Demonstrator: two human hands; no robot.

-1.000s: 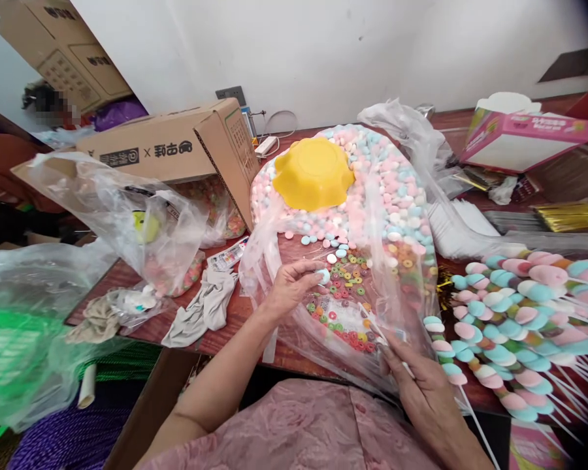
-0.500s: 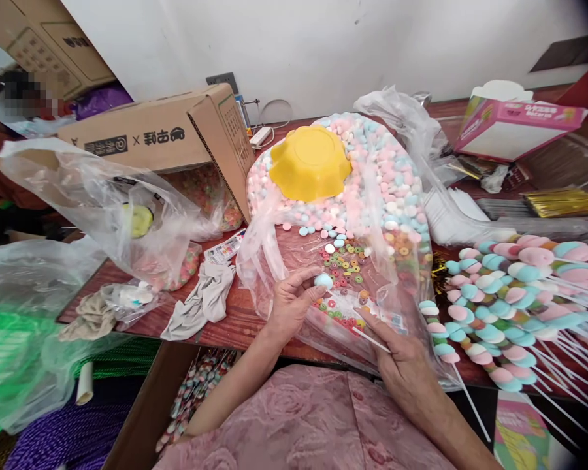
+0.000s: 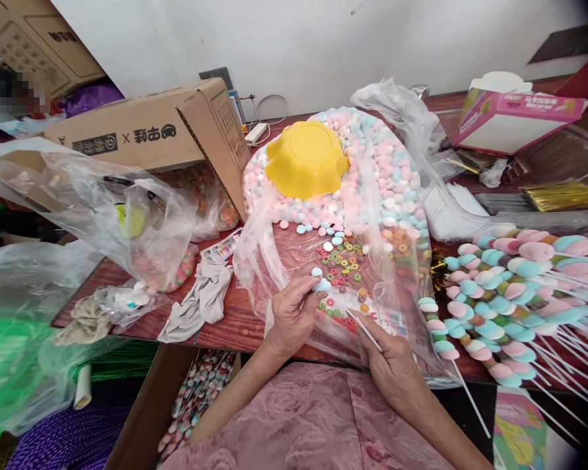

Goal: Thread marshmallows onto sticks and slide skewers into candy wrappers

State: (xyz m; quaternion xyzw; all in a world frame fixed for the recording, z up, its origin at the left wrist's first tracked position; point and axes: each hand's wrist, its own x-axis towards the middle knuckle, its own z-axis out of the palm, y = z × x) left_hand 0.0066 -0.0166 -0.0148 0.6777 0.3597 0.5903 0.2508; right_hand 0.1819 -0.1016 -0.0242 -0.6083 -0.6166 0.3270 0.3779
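Observation:
Between the thumb and fingers of my left hand [image 3: 294, 312] is a pale blue marshmallow [image 3: 323, 285], with a second small blue-and-white piece [image 3: 316, 271] just above it. My right hand [image 3: 389, 356] grips a thin white stick [image 3: 371, 333], its bare tip pointing up and left, apart from the marshmallow. Beneath both hands lies a clear plastic bag [image 3: 294, 251] with gummy rings [image 3: 343, 264] scattered on it. Pink, white and blue marshmallows [image 3: 387, 156] fill its far part, and an upturned yellow scalloped bowl [image 3: 308, 158] rests on them.
Finished marshmallow skewers [image 3: 494, 294] are piled at the right. A cardboard box [image 3: 142, 127] and plastic-bagged sweets [image 3: 174, 267] stand left, near a grey cloth [image 3: 198, 300]. A pink carton [image 3: 517, 121] sits at the back right. Below the table is a box of small wrapped-looking items [image 3: 200, 391].
A second small blue-and-white piece now shows above the marshmallow in my left hand. The stick in my right hand has shifted slightly left and up. The view has moved a little.

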